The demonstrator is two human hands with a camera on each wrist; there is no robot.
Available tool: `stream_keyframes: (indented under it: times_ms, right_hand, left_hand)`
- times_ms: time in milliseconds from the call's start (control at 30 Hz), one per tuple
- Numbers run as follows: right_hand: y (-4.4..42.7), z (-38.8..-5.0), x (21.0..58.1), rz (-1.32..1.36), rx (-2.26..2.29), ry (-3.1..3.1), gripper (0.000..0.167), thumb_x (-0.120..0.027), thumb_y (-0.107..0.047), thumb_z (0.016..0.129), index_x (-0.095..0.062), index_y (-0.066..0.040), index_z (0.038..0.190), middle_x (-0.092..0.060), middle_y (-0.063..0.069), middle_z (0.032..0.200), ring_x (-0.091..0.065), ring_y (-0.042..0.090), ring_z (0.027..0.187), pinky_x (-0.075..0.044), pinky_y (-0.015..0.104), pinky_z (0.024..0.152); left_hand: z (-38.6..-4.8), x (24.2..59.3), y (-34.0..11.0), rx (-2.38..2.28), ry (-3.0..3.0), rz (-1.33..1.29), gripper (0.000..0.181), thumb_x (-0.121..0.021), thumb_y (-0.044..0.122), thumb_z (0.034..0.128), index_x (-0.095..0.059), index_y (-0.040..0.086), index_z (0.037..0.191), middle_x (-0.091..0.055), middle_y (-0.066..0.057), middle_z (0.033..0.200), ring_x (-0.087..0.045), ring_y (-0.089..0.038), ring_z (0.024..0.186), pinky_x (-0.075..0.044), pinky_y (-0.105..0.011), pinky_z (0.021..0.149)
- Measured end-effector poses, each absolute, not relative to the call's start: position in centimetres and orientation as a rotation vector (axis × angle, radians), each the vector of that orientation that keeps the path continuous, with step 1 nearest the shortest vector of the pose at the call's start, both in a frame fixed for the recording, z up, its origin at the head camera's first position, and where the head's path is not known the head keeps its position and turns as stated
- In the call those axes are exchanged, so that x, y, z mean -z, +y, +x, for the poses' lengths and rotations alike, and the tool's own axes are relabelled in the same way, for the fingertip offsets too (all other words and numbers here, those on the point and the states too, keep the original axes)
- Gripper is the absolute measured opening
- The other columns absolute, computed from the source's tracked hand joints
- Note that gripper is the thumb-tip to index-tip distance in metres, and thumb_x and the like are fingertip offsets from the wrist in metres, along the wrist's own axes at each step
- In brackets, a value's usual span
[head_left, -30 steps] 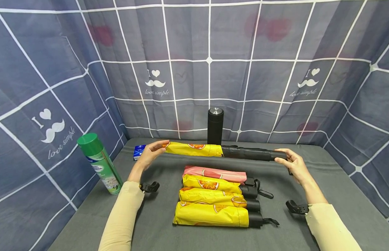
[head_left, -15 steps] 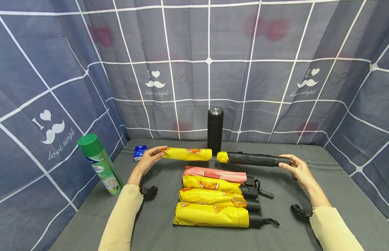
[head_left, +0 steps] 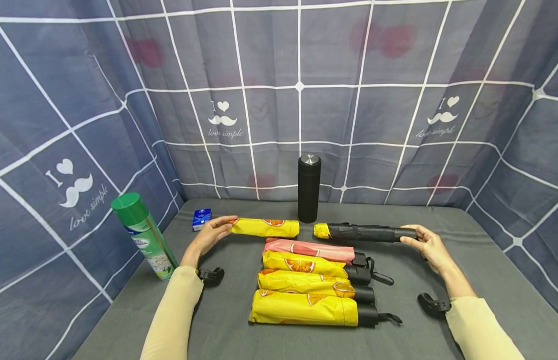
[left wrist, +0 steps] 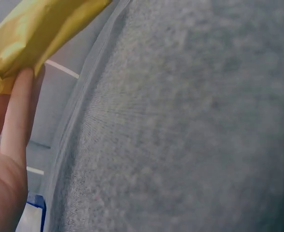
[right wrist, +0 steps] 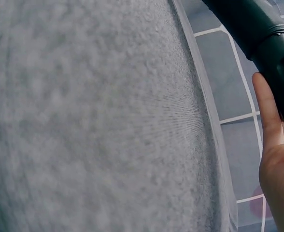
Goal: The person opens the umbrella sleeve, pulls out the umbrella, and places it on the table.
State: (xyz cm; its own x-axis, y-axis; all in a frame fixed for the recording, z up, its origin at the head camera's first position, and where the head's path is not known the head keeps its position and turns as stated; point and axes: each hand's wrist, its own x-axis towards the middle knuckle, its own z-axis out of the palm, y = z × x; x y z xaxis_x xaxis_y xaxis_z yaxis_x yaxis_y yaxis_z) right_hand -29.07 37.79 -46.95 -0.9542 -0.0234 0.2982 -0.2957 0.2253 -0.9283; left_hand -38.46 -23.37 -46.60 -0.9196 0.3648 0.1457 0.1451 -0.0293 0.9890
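Can't fully make out the gripped ends of the yellow sleeve (head_left: 264,228) and black folded umbrella (head_left: 362,232), both cropped in the wrist views. Got a grey cloth-covered counter (head_left: 224,320) with a grid-print curtain (head_left: 271,117) behind and down both sides. Seeing the sleeve pinched in the left hand (head_left: 208,236) and the umbrella's handle in the right hand (head_left: 431,249), just past four wrapped umbrellas (head_left: 306,283), with long axes roughly left-right and handle pointing right.

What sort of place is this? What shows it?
Probably a staged recording booth; the wider building isn't visible. Grid-patterned curtain encloses the back and both sides, grey cloth-covered surface lies within it, and black wrist devices look like recording gear.
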Motion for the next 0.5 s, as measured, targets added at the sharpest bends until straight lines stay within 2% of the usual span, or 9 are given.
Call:
stream_keyframes:
  times_ms: [133,200,267,333,400,500]
  right_hand:
    - [38.01,-29.09,47.29,0.274,-1.768,-2.334,0.030,-0.068,-0.007,0.087,-0.063,-0.013,0.115,-0.060,-0.013,0.084,-0.029,0.001,0.050,-0.020,0.038,0.041]
    - [38.18,-29.09,47.45,0.269,-1.744,-2.370,0.030,-0.069,-0.008,0.086,-0.063,-0.012,0.116,-0.060,-0.013,0.084,-0.035,0.001,0.052,-0.026,0.033,0.041]
    - [38.35,-29.13,47.57,0.282,-1.694,-2.414,0.031,-0.069,-0.009,0.086,-0.062,-0.009,0.117,-0.062,-0.015,0.088,-0.046,0.000,0.059,-0.037,0.026,0.047]
    - [38.49,-29.24,47.62,0.294,-1.648,-2.453,0.034,-0.070,-0.011,0.086,-0.060,-0.005,0.118,-0.064,-0.014,0.093,-0.056,0.002,0.071,-0.045,0.022,0.059]
    - [38.58,-29.34,47.62,0.291,-1.593,-2.494,0.038,-0.070,-0.014,0.086,-0.059,-0.001,0.120,-0.065,-0.010,0.100,-0.060,0.003,0.082,-0.048,0.023,0.068]
    - [38.74,-29.44,47.62,0.243,-1.437,-2.584,0.045,-0.072,-0.024,0.085,-0.059,-0.001,0.121,-0.063,0.003,0.111,-0.059,0.001,0.087,-0.048,0.022,0.070]
  left_hand:
    - [-38.55,46.84,-23.36,-2.064,2.068,0.542,0.046,-0.058,0.010,0.0942,-0.045,-0.008,0.135,-0.044,-0.019,0.138,-0.050,-0.013,0.117,-0.042,-0.028,0.095]
    - [-38.61,46.90,-23.33,-2.038,2.079,0.560,0.048,-0.058,0.010,0.0945,-0.042,-0.009,0.136,-0.041,-0.022,0.139,-0.049,-0.014,0.118,-0.041,-0.031,0.096]
    - [-38.65,46.86,-23.25,-2.006,2.102,0.575,0.050,-0.058,0.010,0.0945,-0.040,-0.008,0.138,-0.040,-0.023,0.140,-0.048,-0.016,0.118,-0.039,-0.035,0.098]
    - [-38.67,46.73,-23.18,-1.951,2.163,0.583,0.051,-0.058,0.013,0.0943,-0.040,-0.006,0.138,-0.041,-0.022,0.139,-0.047,-0.018,0.119,-0.037,-0.040,0.100]
    - [-38.69,46.54,-23.10,-1.890,2.235,0.587,0.053,-0.059,0.016,0.0941,-0.041,-0.005,0.139,-0.043,-0.021,0.138,-0.047,-0.022,0.119,-0.035,-0.046,0.101]
    - [-38.72,46.32,-23.03,-1.808,2.331,0.577,0.053,-0.061,0.021,0.0934,-0.044,-0.002,0.138,-0.046,-0.020,0.137,-0.047,-0.026,0.119,-0.035,-0.051,0.100]
